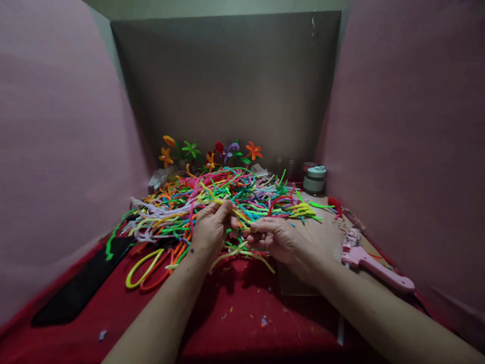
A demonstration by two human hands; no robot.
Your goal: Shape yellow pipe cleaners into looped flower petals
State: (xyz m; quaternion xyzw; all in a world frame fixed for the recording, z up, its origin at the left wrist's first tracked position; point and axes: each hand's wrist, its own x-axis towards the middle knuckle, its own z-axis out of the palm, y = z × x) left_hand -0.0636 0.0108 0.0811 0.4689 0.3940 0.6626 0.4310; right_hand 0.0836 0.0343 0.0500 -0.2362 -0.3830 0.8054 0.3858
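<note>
From my head view, my left hand (214, 222) and right hand (276, 237) are close together, a small gap between them, thumb and fingers of each pinched on a thin yellow fuzzy stem (242, 217). It runs out past the far side of my left hand and slants down to my right fingertips.

Beyond my hands, a row of fuzzy flowers (253, 150) in orange, green, red and purple stands upright; I judge those finished. The stem I hold looks like a plain length, not formed into petals as far as I can see. Around and behind my hands spreads a big heap of loose stems (227, 188), nearly all unshaped, so I judge most of the material unused. To the right of my right hand, the pink glue gun (371, 265) lies out of my grip.

My fingers cover parts of the stem, and I cannot tell whether the orange bit beside it belongs to it or to the heap. The heap hides the flowers' lower ends. Clear containers far beyond my right hand are dim, and I can't make out what the yellow loop (142, 273) left of my left wrist belongs to
</note>
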